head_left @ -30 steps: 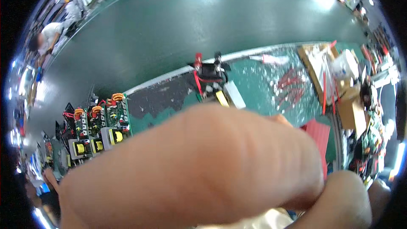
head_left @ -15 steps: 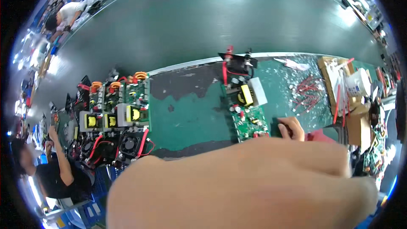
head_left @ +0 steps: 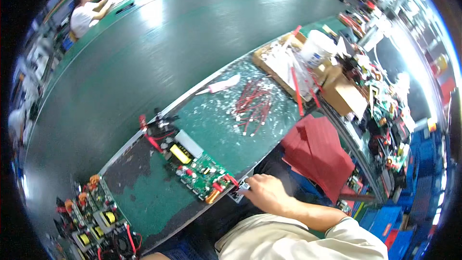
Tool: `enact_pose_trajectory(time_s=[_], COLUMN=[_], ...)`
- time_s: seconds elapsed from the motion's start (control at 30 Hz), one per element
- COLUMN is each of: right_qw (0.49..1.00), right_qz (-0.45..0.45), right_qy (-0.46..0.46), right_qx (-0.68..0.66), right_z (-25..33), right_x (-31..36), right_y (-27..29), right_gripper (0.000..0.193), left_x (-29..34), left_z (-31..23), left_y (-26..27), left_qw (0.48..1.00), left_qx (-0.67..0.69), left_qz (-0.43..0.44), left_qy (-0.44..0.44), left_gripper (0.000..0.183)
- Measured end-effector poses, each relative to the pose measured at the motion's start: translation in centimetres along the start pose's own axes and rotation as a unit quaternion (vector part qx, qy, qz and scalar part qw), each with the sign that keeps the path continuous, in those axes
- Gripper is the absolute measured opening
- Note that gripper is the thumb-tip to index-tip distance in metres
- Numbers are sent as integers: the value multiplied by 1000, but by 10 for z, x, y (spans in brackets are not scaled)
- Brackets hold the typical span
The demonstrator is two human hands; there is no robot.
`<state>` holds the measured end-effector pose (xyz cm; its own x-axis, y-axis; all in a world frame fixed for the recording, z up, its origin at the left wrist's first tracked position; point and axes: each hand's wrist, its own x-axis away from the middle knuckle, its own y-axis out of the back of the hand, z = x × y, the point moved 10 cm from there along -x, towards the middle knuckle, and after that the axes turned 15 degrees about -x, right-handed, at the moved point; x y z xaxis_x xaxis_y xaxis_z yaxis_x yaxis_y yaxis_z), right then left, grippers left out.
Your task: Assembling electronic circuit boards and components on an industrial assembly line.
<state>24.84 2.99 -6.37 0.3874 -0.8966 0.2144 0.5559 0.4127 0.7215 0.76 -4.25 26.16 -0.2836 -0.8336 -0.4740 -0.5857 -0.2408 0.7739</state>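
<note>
Your right hand (head_left: 266,193) rests at the near edge of the tabletop (head_left: 219,120), fingers curled and pinching a small dark part (head_left: 242,188) just beside the near corner of the green circuit board (head_left: 195,163). That board lies flat on the worn green tabletop, its red wires (head_left: 153,140) at the far end. Your left hand is out of view. A loose scatter of red leads (head_left: 252,106) lies well beyond the board. More boards (head_left: 94,214) are grouped at the left end. A stack of red sheets (head_left: 321,154) sits to your right.
</note>
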Motion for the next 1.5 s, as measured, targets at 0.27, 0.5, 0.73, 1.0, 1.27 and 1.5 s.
enact_pose_trajectory(time_s=[0.27,0.5,0.73,1.0,1.27,1.5], right_qw=[969,953,874,879,948,984], right_qz=[29,175,11,162,27,-60], right_qy=[107,160,344,435,309,159], right_qx=[-222,190,344,106,70,57], right_z=[0,61,187,303,222,3], right_x=[2,-51,-79,40,7,-163], right_y=[-26,63,44,129,124,148], right_gripper=[23,16,14,17,13,21], left_x=[-47,12,151,175,158,172], left_z=[210,209,223,263,217,180], left_y=[-190,-139,-103,-106,-114,-95], left_qw=[970,946,838,800,839,847], left_qx=[-188,-147,-214,-154,-180,-154], left_qz=[36,-5,-121,-128,-138,-288], left_qy=[151,288,488,566,495,420], left_gripper=[59,29,21,27,36,35])
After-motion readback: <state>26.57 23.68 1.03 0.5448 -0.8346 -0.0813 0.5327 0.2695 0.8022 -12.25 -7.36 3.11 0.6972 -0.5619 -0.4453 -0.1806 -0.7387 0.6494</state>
